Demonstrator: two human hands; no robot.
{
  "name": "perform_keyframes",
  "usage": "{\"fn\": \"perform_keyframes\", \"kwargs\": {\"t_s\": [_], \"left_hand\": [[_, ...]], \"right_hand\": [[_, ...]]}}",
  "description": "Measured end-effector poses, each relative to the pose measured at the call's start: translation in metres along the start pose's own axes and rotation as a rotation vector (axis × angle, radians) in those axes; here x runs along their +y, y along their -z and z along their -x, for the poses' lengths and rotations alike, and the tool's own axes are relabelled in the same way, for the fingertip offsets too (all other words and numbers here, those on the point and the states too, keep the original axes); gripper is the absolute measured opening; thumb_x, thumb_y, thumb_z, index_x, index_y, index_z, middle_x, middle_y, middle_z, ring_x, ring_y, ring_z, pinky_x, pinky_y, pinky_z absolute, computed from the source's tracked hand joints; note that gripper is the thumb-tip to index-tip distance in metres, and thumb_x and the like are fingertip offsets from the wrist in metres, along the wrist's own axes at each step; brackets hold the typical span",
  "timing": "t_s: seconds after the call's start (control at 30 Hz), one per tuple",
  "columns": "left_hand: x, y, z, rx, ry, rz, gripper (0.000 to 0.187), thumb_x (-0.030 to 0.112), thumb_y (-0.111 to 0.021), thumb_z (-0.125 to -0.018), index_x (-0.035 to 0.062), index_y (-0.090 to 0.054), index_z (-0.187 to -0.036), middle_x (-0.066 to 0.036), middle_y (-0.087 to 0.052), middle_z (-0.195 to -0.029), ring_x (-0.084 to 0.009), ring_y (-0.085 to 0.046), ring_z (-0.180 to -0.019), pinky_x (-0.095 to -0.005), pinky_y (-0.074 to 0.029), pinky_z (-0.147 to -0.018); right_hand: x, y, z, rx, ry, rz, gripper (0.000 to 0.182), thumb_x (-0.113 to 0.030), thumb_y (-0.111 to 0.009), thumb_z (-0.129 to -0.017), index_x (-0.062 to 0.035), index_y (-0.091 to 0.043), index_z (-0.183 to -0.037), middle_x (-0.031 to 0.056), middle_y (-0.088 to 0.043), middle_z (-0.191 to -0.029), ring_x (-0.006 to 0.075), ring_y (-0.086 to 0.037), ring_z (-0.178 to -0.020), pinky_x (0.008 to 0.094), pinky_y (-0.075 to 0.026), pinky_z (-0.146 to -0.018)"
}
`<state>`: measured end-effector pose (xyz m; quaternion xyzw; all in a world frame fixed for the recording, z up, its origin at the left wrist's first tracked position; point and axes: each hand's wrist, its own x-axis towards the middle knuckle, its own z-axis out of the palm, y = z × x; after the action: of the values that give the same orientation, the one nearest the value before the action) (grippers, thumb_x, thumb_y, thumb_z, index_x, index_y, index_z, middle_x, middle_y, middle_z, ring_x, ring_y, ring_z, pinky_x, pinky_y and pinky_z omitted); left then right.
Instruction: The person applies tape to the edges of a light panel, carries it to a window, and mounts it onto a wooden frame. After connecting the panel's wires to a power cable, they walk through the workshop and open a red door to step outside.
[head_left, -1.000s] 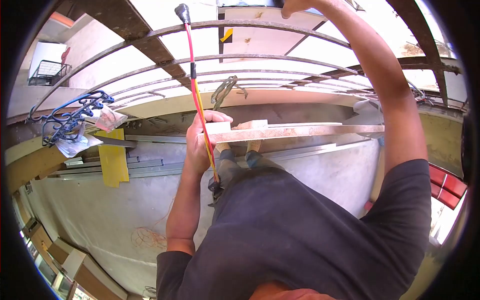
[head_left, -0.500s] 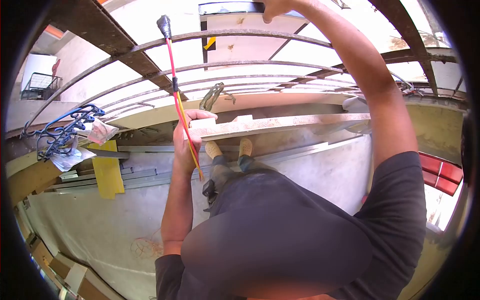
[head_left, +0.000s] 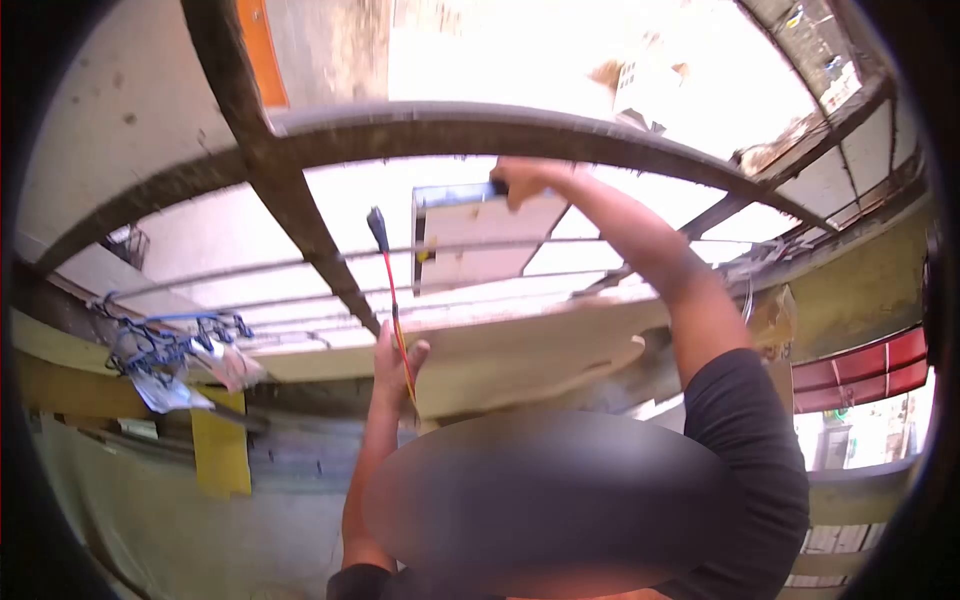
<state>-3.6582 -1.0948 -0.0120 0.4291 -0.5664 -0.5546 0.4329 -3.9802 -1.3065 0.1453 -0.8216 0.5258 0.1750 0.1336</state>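
My left hand (head_left: 392, 362) is at the left end of a pale wooden board (head_left: 530, 368), with its thumb against the board's edge. The board's broad face shows now, and its lower side is hidden behind the blurred area. In front of that hand hangs a red and yellow cable (head_left: 393, 300) with a black taped end (head_left: 377, 228). My right arm reaches up past the metal bars, and my right hand (head_left: 527, 180) is closed around something dark whose kind I cannot tell. Left of its fingers runs a bluish strip (head_left: 455, 195) along the top of a whitish panel (head_left: 490, 232).
Brown metal window bars (head_left: 420, 135) cross the upper view. At left hang a blue metal rack (head_left: 165, 340) and plastic bags (head_left: 165, 388). A yellow strip (head_left: 220, 445) stands below them. Red panes (head_left: 865, 375) show at right.
The view has tilted upward, so my feet have left it. The board, seen edge-on before, shows its broad face. My right hand appears lower in view, closed at the strip's right end.
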Motion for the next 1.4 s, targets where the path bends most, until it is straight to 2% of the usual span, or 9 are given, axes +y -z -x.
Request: {"fn": "perform_keyframes", "kwargs": {"t_s": [0.23,0.37,0.5,0.6,0.73,1.03,1.23,1.37,1.4], "left_hand": [[-0.002,-0.009,-0.027,0.093,-0.212,-0.006,0.054,0.047,-0.069,-0.087,-0.0005,-0.052,-0.107,-0.012,-0.061,-0.091,-0.0206,-0.058,-0.087,-0.0342,-0.048,-0.078],[0.000,-0.013,-0.030,0.081,-0.039,0.171,0.037,0.004,-0.066,-0.088,0.0004,-0.050,-0.121,-0.003,-0.059,-0.101,-0.0111,-0.056,-0.085,-0.0232,-0.049,-0.069],[-0.013,-0.013,-0.039,0.247,-0.175,-0.089,0.052,0.029,-0.074,-0.086,0.0006,-0.053,-0.124,-0.016,-0.065,-0.102,-0.0163,-0.062,-0.091,-0.0286,-0.050,-0.077],[-0.006,0.002,-0.024,0.304,-0.208,0.045,0.046,0.029,-0.070,-0.089,-0.0012,-0.057,-0.121,-0.014,-0.068,-0.098,-0.0158,-0.064,-0.089,-0.0287,-0.050,-0.079],[-0.013,0.067,0.006,0.463,0.169,0.190,0.020,0.017,-0.057,-0.098,0.0008,-0.064,-0.107,-0.001,-0.066,-0.097,-0.0081,-0.059,-0.091,-0.0238,-0.047,-0.082],[-0.027,0.142,-0.033,0.553,0.046,0.073,0.024,0.016,-0.059,-0.094,-0.0012,-0.063,-0.111,-0.009,-0.070,-0.096,-0.0141,-0.065,-0.091,-0.0284,-0.051,-0.082],[0.021,0.151,-0.065,0.333,0.149,-0.872,0.041,0.029,-0.069,-0.084,0.0023,-0.062,-0.114,-0.019,-0.069,-0.101,-0.0334,-0.066,-0.096,-0.0396,-0.051,-0.087],[0.010,0.147,-0.110,0.321,-0.146,-0.817,0.079,0.041,-0.076,-0.074,0.0053,-0.046,-0.137,-0.023,-0.061,-0.121,-0.0345,-0.062,-0.110,-0.0404,-0.049,-0.097],[0.012,0.141,-0.116,0.319,-0.149,-0.819,0.079,0.041,-0.076,-0.074,0.0053,-0.046,-0.137,-0.023,-0.061,-0.121,-0.0345,-0.062,-0.110,-0.0404,-0.049,-0.097]], "right_hand": [[-0.018,0.015,0.022,0.104,-0.024,0.218,0.056,-0.023,-0.079,-0.055,-0.0037,-0.066,-0.106,0.0200,-0.067,-0.096,0.0363,-0.064,-0.094,0.0434,-0.050,-0.083],[-0.002,-0.001,0.003,-0.002,-0.028,-0.026,0.047,-0.023,-0.079,-0.059,-0.0027,-0.067,-0.100,0.0202,-0.068,-0.094,0.0347,-0.065,-0.090,0.0420,-0.052,-0.080],[-0.021,0.008,0.008,0.014,-0.017,0.149,0.050,-0.026,-0.078,-0.059,-0.0019,-0.067,-0.101,0.0200,-0.068,-0.089,0.0363,-0.065,-0.087,0.0432,-0.052,-0.079],[-0.031,0.008,0.010,0.030,-0.018,0.099,0.051,-0.024,-0.075,-0.060,-0.0003,-0.066,-0.104,0.0215,-0.067,-0.088,0.0368,-0.065,-0.086,0.0414,-0.052,-0.079],[-0.031,0.002,-0.005,0.124,0.020,0.072,0.054,-0.027,-0.079,-0.059,-0.0018,-0.067,-0.106,0.0217,-0.069,-0.092,0.0358,-0.066,-0.088,0.0410,-0.052,-0.080],[-0.049,0.007,-0.057,0.076,0.115,0.116,0.042,-0.016,-0.079,-0.062,-0.0041,-0.068,-0.100,0.0176,-0.069,-0.084,0.0341,-0.067,-0.080,0.0411,-0.052,-0.075],[-0.097,0.023,-0.067,0.021,0.197,0.063,0.039,-0.025,-0.079,-0.072,-0.0068,-0.067,-0.104,0.0121,-0.068,-0.090,0.0228,-0.063,-0.082,0.0350,-0.051,-0.074],[-0.034,-0.013,-0.131,0.277,0.427,0.060,0.024,-0.024,-0.071,-0.079,-0.0035,-0.059,-0.083,0.0076,-0.057,-0.066,0.0187,-0.058,-0.065,0.0335,-0.046,-0.062],[-0.121,0.031,-0.101,-0.066,0.262,0.195,0.020,-0.022,-0.066,-0.081,-0.0035,-0.059,-0.082,0.0091,-0.057,-0.064,0.0204,-0.057,-0.062,0.0361,-0.045,-0.060]]}}
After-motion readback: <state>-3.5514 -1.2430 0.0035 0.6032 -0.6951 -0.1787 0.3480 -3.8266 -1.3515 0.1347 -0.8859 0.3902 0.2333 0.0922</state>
